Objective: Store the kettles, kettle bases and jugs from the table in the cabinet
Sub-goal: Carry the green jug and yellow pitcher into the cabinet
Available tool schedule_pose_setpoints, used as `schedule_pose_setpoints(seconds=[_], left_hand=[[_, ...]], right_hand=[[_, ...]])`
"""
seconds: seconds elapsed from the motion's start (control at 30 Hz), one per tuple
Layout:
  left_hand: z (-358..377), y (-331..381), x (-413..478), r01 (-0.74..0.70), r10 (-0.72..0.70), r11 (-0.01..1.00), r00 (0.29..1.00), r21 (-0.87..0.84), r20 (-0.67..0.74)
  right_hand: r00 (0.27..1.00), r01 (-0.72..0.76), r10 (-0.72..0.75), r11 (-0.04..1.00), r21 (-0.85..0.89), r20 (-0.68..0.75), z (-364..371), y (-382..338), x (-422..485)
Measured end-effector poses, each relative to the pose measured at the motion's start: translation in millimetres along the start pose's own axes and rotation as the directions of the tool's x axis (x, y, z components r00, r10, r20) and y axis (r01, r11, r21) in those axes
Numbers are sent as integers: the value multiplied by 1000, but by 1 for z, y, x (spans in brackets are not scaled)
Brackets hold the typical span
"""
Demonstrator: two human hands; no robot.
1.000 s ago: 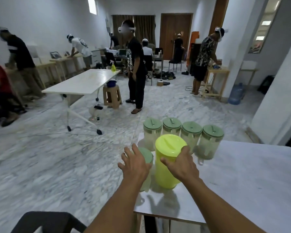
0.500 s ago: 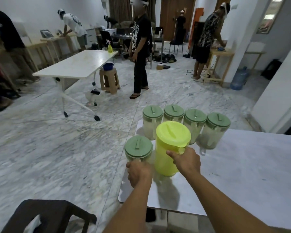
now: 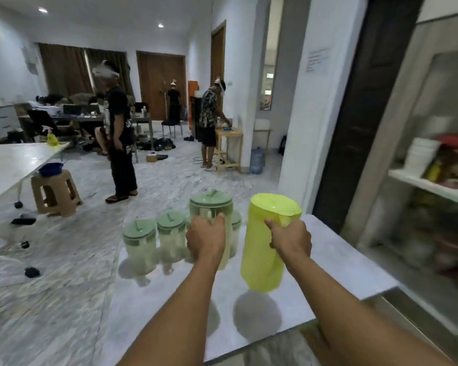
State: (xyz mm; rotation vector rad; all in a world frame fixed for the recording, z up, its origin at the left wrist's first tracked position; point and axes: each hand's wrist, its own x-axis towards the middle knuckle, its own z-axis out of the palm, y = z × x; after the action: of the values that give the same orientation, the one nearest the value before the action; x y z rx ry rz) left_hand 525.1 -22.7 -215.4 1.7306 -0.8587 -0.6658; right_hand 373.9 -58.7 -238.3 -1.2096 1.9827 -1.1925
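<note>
My right hand grips the handle of a yellow-green jug and holds it lifted above the white table; its shadow lies on the tabletop below. My left hand grips the handle of a clear jug with a green lid, also raised off the table. Behind them more clear green-lidded jugs stand in a row at the table's far edge. The cabinet is at the right, blurred, with stocked shelves.
A dark door frame stands between the white pillar and the cabinet. Several people stand in the room beyond, one close by on the marble floor. A long white table, a brown stool and a water bottle sit farther off.
Both hands have closed on the jug handles and lifted the yellow-green jug and one green-lidded jug off the table. The view has swung right, bringing the cabinet into sight.
</note>
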Motion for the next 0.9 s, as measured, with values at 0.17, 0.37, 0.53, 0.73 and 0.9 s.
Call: schedule_pose_setpoints(seconds=[0.17,0.37,0.53,0.73,0.9], left_hand=[[85,88,-74,-174,205,972,954,-156,220],[190,174,-204,-274,427,887,792,-371,436],[279,221,-346,-259,532,837,595,-483,603],[364,248,-510,-208,570,819,404,-535,715],[417,267,-595,-210,567,822,372,-529,735]], right_hand=[[935,86,-41,990,112,-352,-149,-5,27],[691,146,-48,986,75,-721,-343,14,30],[409,136,-55,991,1,-911,-501,65,19],[228,112,-98,991,-74,-969,-653,143,-7],[150,115,-115,989,-98,-982,-743,189,-12]])
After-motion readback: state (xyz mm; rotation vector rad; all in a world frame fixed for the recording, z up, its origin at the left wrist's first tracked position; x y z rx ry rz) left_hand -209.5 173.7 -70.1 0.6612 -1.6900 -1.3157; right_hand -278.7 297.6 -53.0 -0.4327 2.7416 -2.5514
